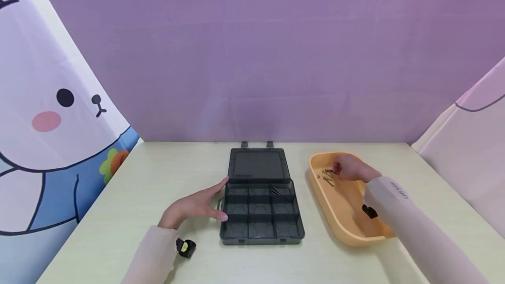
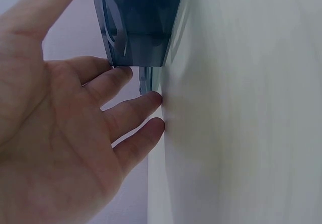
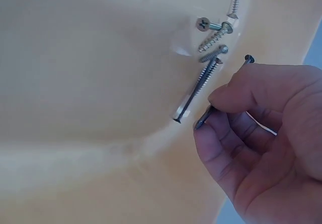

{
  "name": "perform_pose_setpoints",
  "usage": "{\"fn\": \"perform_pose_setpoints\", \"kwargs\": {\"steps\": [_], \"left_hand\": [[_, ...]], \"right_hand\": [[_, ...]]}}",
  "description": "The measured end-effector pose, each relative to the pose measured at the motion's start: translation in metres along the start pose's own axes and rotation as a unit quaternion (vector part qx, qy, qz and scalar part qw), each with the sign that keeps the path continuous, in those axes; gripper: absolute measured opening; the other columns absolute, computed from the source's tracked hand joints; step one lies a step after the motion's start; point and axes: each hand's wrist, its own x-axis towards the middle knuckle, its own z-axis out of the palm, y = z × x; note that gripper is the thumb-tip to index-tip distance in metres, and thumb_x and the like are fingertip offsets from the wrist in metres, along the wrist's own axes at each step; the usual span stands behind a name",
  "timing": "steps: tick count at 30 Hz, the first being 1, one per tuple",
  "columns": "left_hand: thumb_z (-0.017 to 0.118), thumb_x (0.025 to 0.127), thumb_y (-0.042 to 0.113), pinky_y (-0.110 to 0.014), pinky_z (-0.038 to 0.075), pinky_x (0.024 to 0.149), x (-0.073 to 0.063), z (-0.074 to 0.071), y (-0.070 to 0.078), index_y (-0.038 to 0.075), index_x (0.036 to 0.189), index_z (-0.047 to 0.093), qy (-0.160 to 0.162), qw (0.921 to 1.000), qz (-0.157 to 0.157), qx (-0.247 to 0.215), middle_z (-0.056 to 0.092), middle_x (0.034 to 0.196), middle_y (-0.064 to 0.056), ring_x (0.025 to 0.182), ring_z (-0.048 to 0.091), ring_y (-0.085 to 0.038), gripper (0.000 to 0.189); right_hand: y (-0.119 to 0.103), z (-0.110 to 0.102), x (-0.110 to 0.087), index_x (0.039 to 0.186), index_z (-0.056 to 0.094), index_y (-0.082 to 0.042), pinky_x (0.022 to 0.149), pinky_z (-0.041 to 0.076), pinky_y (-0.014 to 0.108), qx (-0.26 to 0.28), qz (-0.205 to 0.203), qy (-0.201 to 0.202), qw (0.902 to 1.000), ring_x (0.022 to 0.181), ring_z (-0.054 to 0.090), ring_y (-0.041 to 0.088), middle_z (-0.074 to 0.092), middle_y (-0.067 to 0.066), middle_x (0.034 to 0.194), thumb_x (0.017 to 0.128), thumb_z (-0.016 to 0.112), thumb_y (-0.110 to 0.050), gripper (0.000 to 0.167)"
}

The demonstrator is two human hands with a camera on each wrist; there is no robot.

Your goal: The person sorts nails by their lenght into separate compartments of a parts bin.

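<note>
Nearest the right wrist camera, the right hand (image 3: 282, 148) pinches a dark screw (image 3: 204, 118) between thumb and forefinger, above the orange tray (image 1: 335, 200). Just beside it, toward the top of that view, several loose screws (image 3: 214, 54), most silver and one dark, lie together along the tray's wall. From the head, the tray sits in the lower right of the frame, with the right hand over its upper end.

Left of it, at lower centre, stands a dark box (image 1: 260, 241) with nine compartments; a few black screws (image 1: 277, 191) lie in the upper right one. Its lid (image 1: 259, 164) is folded back toward the top. Left hand (image 1: 197, 207) at the box's left side: the fingers are spread and extended, grasping nothing. Both box and tray rest on a pale worktop (image 1: 177, 165); plain purple cloth (image 1: 256, 56) fills the upper frame, and a cartoon-printed cloth (image 1: 47, 86) the left edge.
</note>
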Motion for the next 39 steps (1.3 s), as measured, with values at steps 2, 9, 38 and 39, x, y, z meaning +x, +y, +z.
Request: {"fn": "perform_pose_setpoints", "kwargs": {"steps": [2,9,38,39], "left_hand": [[0.076,0.077,0.046,-0.058,0.017,0.115,0.000,0.000,0.000,0.009,0.154,0.001,0.000,1.0000,-0.002,-0.002,0.005,0.159,-0.020,0.146,0.009,-0.040,0.114],[0.076,0.077,0.046,-0.058,0.017,0.115,0.001,0.001,-0.001,0.011,0.154,0.001,0.004,1.0000,-0.006,0.000,0.006,0.160,-0.019,0.146,0.009,-0.039,0.113],[0.076,0.076,0.049,-0.057,0.019,0.115,-0.001,0.003,0.002,0.011,0.154,0.000,0.004,1.0000,-0.005,0.005,0.006,0.160,-0.018,0.146,0.011,-0.039,0.115],[0.076,0.076,0.049,-0.057,0.019,0.115,-0.001,0.003,0.002,0.011,0.154,0.000,0.006,0.9999,-0.006,0.007,0.006,0.160,-0.018,0.146,0.011,-0.039,0.115]], "right_hand": [[0.000,-0.002,-0.001,0.079,0.062,-0.003,0.061,0.043,0.029,0.016,-0.002,-0.006,0.9999,0.066,0.048,0.014,0.058,0.003,0.074,0.068,0.061,0.009,0.016],[-0.001,-0.012,-0.003,0.083,0.062,-0.002,0.061,0.042,0.029,0.034,-0.012,-0.020,0.9991,0.065,0.047,0.014,0.059,0.004,0.076,0.074,0.061,0.003,0.011],[-0.030,-0.029,-0.010,0.083,0.059,-0.002,0.056,0.038,0.023,0.080,-0.071,-0.057,0.9926,0.061,0.042,0.009,0.053,-0.001,0.072,0.076,0.059,0.008,0.013],[-0.032,-0.030,-0.009,0.083,0.059,-0.002,0.056,0.038,0.023,0.082,-0.077,-0.056,0.9921,0.062,0.043,0.009,0.054,-0.001,0.072,0.077,0.059,0.008,0.012]]}}
